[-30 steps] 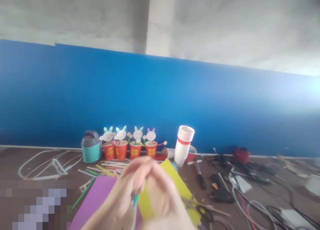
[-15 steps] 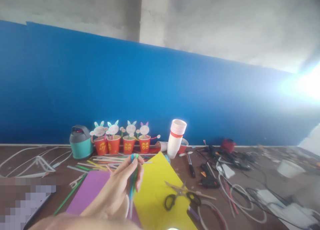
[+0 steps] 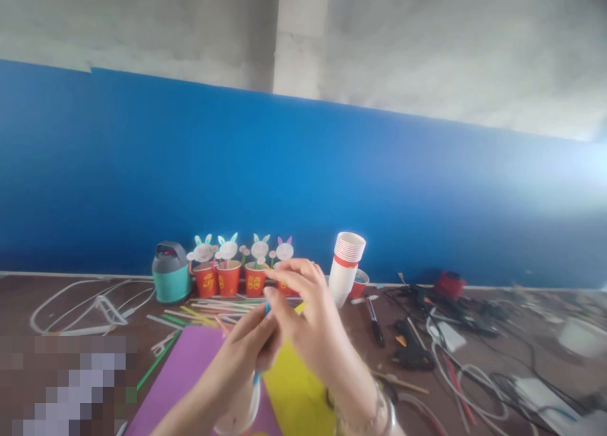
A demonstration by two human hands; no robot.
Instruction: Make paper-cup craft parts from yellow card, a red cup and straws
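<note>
My left hand (image 3: 246,351) is closed round thin straws (image 3: 258,376), blue showing below the fingers. My right hand (image 3: 308,319) meets it from the right, its fingertips pinching at the straws' top end. Both hands hover above a yellow paper sheet (image 3: 291,385) and a purple sheet (image 3: 190,373) lying on the brown table. Behind the hands stand several red cups with paper bunny faces (image 3: 230,268); the rightmost is partly hidden by my right hand. Loose coloured straws (image 3: 208,309) lie in front of those cups.
A teal and grey container (image 3: 171,275) stands left of the bunny cups. A stack of white paper cups (image 3: 347,268) stands to their right. A marker (image 3: 374,319), a black glue gun (image 3: 410,347) and tangled cables (image 3: 474,354) cover the right side. White wire loops (image 3: 90,303) lie at left.
My right hand has come back into view and joined the left at the straws' tip, hiding the scissors and much of the yellow sheet. The view shifted slightly.
</note>
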